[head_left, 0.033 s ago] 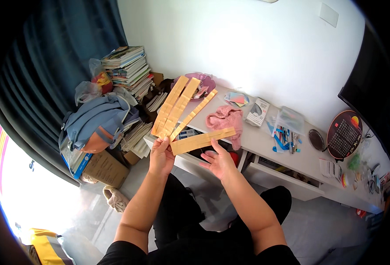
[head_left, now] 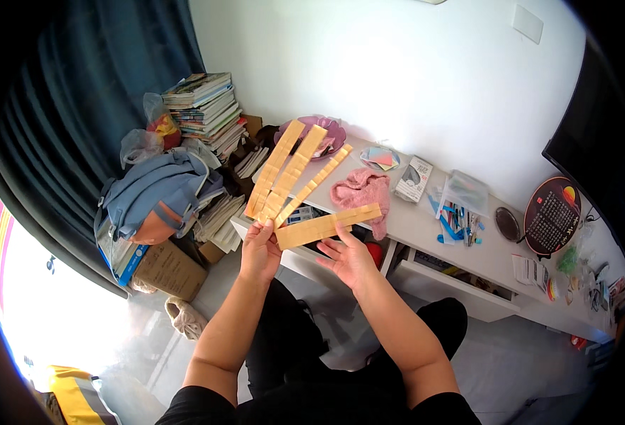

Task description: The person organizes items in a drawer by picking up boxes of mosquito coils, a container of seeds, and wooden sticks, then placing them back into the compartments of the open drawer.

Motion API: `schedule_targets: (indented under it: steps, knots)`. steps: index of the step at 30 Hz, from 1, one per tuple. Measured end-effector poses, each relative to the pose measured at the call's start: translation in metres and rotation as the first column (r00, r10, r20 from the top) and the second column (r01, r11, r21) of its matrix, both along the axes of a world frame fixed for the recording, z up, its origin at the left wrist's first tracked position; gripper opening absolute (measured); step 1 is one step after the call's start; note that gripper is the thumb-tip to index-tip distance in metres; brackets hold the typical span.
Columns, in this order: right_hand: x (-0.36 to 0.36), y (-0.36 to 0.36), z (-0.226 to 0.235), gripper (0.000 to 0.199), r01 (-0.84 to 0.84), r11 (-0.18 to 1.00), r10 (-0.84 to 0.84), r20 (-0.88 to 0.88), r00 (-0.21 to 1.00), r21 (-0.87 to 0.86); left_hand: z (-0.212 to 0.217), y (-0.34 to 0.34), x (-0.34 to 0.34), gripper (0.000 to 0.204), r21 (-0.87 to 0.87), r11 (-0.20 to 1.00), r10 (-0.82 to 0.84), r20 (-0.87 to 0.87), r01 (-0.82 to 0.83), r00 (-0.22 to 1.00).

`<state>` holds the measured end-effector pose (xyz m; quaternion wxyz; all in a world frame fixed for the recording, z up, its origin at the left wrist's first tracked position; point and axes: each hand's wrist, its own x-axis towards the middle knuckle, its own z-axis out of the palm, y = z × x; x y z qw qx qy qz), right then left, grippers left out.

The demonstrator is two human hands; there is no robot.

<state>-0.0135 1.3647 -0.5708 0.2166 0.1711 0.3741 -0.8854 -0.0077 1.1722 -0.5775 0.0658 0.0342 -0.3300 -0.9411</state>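
Note:
My left hand (head_left: 259, 253) is closed, pinching the lower ends of several tan, creased strips, paper or thin card by their look. They spread in a fan: a wide strip (head_left: 276, 168) at the left, another wide strip (head_left: 298, 168) beside it, a narrow strip (head_left: 318, 181), and a low strip (head_left: 327, 225) reaching right. My right hand (head_left: 351, 261) is open, its fingers apart below the low strip. One fingertip rests against that strip's lower edge. Behind the strips, parts of the white cabinet (head_left: 426, 212) and its open drawer are hidden.
A pink cloth (head_left: 363, 190), purple bowl (head_left: 334, 131), white box (head_left: 413, 178) and blue pens (head_left: 455, 225) lie on the cabinet. Another drawer (head_left: 454, 283) stands pulled out. At left are a blue backpack (head_left: 157, 188), stacked books (head_left: 203, 113), a cardboard box (head_left: 171, 270) and slipper (head_left: 184, 317).
The fan of strips has spread slightly, with the upper strips shifting a little to the right and the low strip tipping up slightly. Both hands stay almost in place.

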Motion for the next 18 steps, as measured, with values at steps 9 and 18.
schedule_targets:
  steps: [9,18]
  knots:
    - [0.006,-0.003,0.015,0.04,-0.109,0.974,0.177,-0.373,0.911,0.197,0.003,-0.001,0.016,0.044,-0.137,0.932,-0.316,0.136,0.334,0.939]
    - [0.019,0.0,-0.008,0.041,-0.002,0.993,-0.006,-0.067,0.998,-0.12,-0.01,0.002,0.016,0.043,-0.331,0.808,-0.353,0.39,0.487,0.851]
